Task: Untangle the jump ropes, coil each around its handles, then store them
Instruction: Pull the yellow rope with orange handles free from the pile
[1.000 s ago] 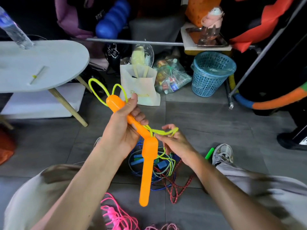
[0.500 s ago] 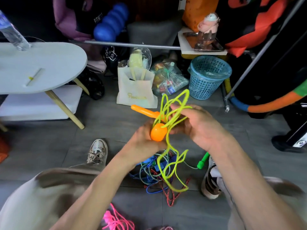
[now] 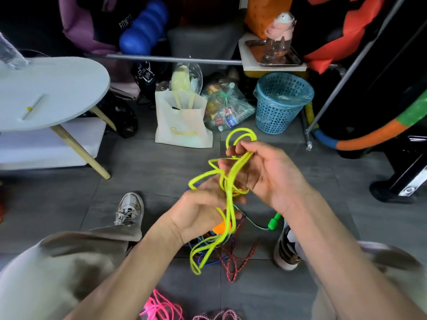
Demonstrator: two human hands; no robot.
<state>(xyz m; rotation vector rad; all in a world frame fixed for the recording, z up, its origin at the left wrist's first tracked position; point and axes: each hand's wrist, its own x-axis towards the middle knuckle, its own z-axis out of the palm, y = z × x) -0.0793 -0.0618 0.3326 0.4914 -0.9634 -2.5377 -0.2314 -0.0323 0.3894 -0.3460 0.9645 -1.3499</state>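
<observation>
Two hands coil a yellow rope point(image 3: 227, 181): left hand point(image 3: 201, 211) grips its orange handles point(image 3: 223, 227), right hand point(image 3: 265, 172), at 1 o'clock, pinches loops; next, wrap tighter.

"FITNESS" is showing in white on the dark bag point(image 3: 115, 21) up back; the tote bag's point(image 3: 182, 125) gold script is staying unreadable.

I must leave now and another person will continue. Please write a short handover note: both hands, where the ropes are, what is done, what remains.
Left hand: grips the orange handles, mostly hidden.
Right hand: holds loops of the yellow rope; more loops hang loose below.
Floor pile between the feet: blue, red and green-handled ropes, tangled.
Pink rope lies near the bottom edge.
Done: yellow rope lifted from the pile.
Left: finish its coil, then the other ropes, store all.
</observation>
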